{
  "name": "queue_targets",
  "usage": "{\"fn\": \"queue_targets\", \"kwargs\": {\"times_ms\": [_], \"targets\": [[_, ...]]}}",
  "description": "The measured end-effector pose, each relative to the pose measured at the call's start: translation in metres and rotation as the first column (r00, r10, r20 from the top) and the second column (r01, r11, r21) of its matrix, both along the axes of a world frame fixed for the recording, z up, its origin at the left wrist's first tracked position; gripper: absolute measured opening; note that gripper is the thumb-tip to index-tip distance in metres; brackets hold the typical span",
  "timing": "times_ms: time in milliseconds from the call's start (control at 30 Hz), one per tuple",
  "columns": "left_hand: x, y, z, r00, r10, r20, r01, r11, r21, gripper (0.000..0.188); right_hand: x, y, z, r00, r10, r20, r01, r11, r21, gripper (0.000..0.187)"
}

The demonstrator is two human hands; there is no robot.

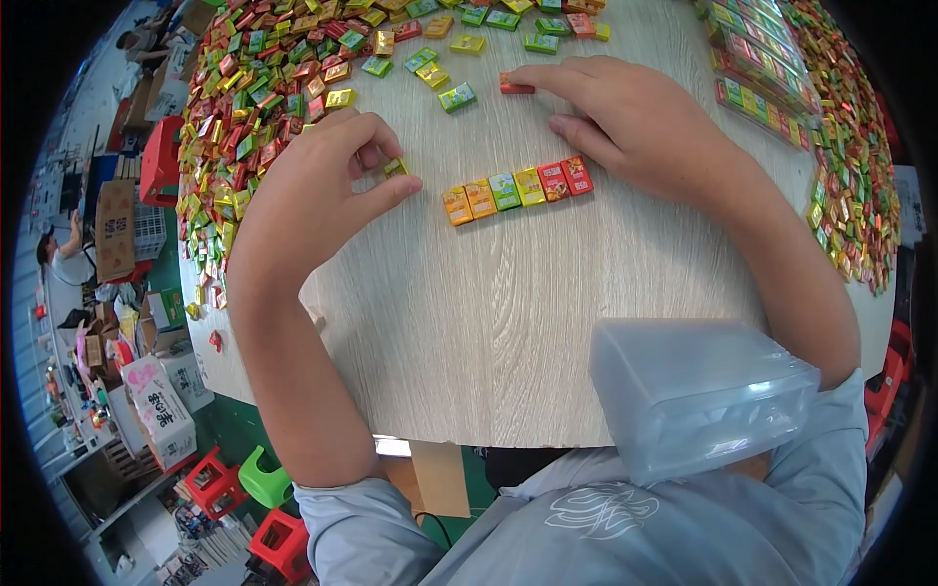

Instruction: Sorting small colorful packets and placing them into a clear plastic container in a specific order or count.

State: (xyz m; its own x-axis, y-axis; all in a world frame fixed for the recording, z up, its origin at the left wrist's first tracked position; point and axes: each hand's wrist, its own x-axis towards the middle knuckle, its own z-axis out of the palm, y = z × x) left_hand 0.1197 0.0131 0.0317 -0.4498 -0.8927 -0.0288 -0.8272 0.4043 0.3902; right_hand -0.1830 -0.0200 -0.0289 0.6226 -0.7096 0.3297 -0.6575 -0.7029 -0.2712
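Between the thumb and fingers of my left hand [327, 176] is a small yellow wrapped candy [395, 168], partly hidden by the fingers. My right hand [635, 117] has its index finger stretched out onto a red wrapped candy [517, 84] lying on the table; its thumb is held apart from that finger. Between and just below my hands, a slightly slanted row of wrapped candies [504, 192] lies side by side: orange at the left, then green and yellow, red at the right. Near the red candy lie a loose green candy [456, 97] and a yellow one [432, 74].
A big heap of mixed candies [259, 98] covers the table's left and far side. Clear plastic boxes of candy rows [762, 68] stand at the far right, beside another heap [860, 186]. An empty clear plastic box [684, 391] is by the near edge. Stools [278, 542] stand below left.
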Motion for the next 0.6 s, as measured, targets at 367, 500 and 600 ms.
{"fn": "queue_targets", "kwargs": {"times_ms": [367, 500, 600], "targets": [[0.003, 0.002, -0.002, 0.999, 0.025, -0.027, -0.024, 0.999, 0.029, 0.029, 0.006, 0.003, 0.012, 0.989, -0.144, -0.042, 0.15, 0.958, 0.246, 0.059], [0.004, 0.004, 0.0, 1.0, 0.0, -0.015, 0.0, 1.0, 0.022, 0.029, 0.006, 0.003, 0.008, 1.0, 0.024, -0.001, -0.024, 0.999, 0.025, 0.058], [-0.001, 0.004, 0.003, 1.0, -0.004, -0.023, 0.005, 0.998, 0.056, 0.028, -0.004, -0.003, 0.001, 1.0, 0.016, -0.021, -0.016, 0.999, 0.032, 0.058]]}}
